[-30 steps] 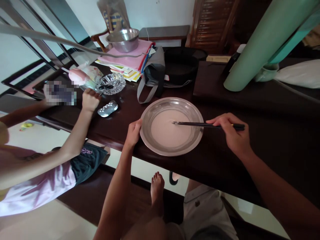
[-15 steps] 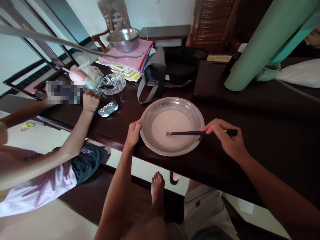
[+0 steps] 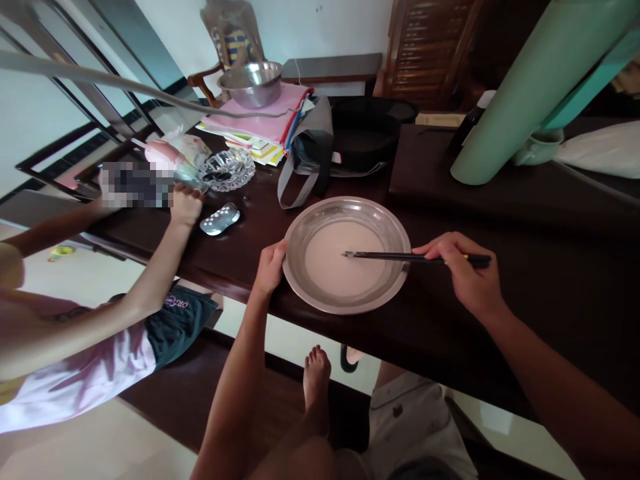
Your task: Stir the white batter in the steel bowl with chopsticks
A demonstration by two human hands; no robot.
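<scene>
The right hand (image 3: 470, 273) is closed around a pair of slim black chopsticks with pale metallic tips (image 3: 395, 256), thumb and fingers pressed together on them. They lie nearly level over the rim, their tips in the milky, pinkish-white liquid (image 3: 343, 277) near the middle of the bowl. The left hand (image 3: 273, 267) is clamped on the near left edge of that wide, round, shiny metal bowl (image 3: 347, 309), thumb at the rim; I can't make out the fingers underneath. The bowl sits upright by the front edge of the dark reddish-brown wooden table (image 3: 240, 257).

Left of it, from here, lies a grey rounded device with white buttons (image 3: 220, 219), and behind that a clear cut-glass dish (image 3: 244, 179). Another person's closed hand (image 3: 187, 205) rests near both. Beyond the bowl slumps a grey and black fabric bag (image 3: 314, 137), next to a stack of papers topped with a pink folder (image 3: 240, 119), which carries a deeper steel bowl (image 3: 255, 93). Off to the right, a thick pale-green cylinder (image 3: 505, 107) leans over near a small green cup (image 3: 543, 147).
</scene>
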